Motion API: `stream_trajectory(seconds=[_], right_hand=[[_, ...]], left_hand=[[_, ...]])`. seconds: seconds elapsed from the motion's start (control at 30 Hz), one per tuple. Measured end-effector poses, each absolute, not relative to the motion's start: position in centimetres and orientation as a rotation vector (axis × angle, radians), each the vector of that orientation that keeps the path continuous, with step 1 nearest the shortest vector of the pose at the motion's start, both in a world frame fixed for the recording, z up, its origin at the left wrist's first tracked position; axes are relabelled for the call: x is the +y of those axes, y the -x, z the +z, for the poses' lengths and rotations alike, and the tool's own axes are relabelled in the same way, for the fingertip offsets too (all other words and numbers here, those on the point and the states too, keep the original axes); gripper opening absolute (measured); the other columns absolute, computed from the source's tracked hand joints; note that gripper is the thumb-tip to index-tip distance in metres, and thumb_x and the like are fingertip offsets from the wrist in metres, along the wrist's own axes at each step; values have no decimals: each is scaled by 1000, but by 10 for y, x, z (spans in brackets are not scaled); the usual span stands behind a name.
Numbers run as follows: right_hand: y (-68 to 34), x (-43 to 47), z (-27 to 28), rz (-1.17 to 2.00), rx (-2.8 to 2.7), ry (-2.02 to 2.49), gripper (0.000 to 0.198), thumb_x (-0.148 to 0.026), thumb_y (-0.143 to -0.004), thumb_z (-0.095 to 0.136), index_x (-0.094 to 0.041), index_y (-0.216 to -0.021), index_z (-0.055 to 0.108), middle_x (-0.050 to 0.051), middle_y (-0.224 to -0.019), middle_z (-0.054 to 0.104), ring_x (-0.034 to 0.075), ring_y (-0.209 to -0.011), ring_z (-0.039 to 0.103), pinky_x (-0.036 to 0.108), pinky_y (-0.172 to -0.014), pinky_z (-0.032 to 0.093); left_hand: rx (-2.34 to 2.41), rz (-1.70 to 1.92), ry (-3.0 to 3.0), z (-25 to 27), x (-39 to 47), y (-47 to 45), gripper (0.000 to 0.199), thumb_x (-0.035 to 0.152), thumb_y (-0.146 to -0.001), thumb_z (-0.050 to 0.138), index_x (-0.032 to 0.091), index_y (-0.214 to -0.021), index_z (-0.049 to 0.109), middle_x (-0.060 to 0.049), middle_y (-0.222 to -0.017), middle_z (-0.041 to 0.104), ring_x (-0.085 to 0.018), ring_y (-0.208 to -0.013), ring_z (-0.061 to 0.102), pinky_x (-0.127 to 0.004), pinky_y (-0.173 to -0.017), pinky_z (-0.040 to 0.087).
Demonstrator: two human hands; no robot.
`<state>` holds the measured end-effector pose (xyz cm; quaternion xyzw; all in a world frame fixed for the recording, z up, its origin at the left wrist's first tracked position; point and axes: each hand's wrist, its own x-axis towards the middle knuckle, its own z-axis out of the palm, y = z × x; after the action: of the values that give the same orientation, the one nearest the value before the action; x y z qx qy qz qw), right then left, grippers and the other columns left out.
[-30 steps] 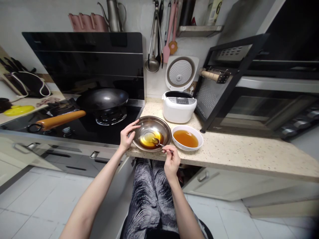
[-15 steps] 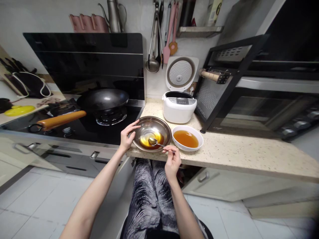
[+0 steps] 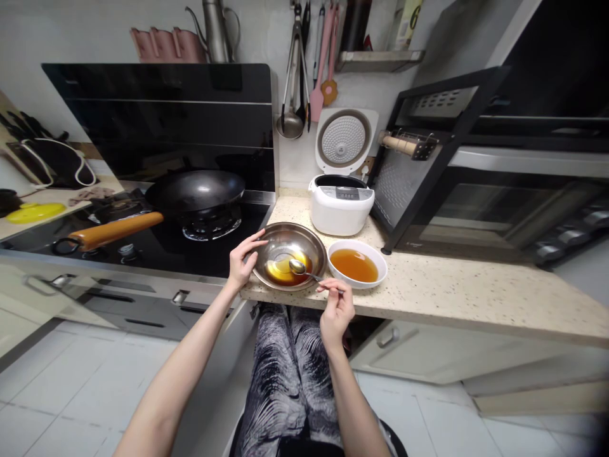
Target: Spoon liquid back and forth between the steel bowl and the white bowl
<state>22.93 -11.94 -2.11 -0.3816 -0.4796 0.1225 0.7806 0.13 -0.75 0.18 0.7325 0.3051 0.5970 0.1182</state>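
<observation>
A wide stainless steel bowl (image 3: 304, 240) stands near the counter's front edge, with a shallow pool of amber liquid (image 3: 280, 273) in its bottom. My left hand (image 3: 243, 260) grips its left rim, fingers reaching over the edge. Between the closed fingers of my right hand (image 3: 337, 311) is the handle of a metal spoon (image 3: 297, 266). The spoon's head is inside the steel bowl, over the right part of the liquid; whether it touches the liquid I cannot tell. Close on the right stands a white bowl (image 3: 383, 269) filled with orange-brown liquid (image 3: 354, 264).
Behind the bowls sits a white rice cooker (image 3: 341, 212) with its lid up. On the stove at left rests a black wok (image 3: 195, 189), its wooden handle (image 3: 118, 230) pointing toward the front. A black rack (image 3: 428, 171) with an oven (image 3: 523, 203) occupies the right side.
My right hand has shifted a little to the right, drawing the spoon's head toward the right side of the steel bowl. My left hand stays on the rim.
</observation>
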Motion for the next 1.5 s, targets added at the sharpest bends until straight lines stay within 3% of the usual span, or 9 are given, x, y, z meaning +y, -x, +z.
stream_trajectory(seconds=[0.8,1.13,1.5], right_hand=[[-265,-119,-1,29,-838,864,18,-33,-105,52,-20,-93,59,3,-86,65,15,-75,66,32,-74,57],[-277,-115,-13,-153,-1023,889,18,-29,-105,49,-21,-95,62,4,-87,68,18,-84,68,35,-79,56],[-283,-114,-16,-456,-1446,820,23,-8,-99,49,-23,-106,67,7,-88,72,21,-83,69,37,-76,55]], left_hand=[[915,1744,-2150,2,-7,-2,41,50,-98,53,21,-114,78,-14,-142,67,-34,-132,64,-55,-112,51],[892,1747,-2132,3,-8,-2,39,47,-98,55,21,-114,78,-14,-142,67,-34,-133,64,-55,-113,50],[887,1750,-2146,2,-7,-1,38,45,-98,56,20,-115,78,-14,-143,67,-33,-133,64,-54,-113,50]])
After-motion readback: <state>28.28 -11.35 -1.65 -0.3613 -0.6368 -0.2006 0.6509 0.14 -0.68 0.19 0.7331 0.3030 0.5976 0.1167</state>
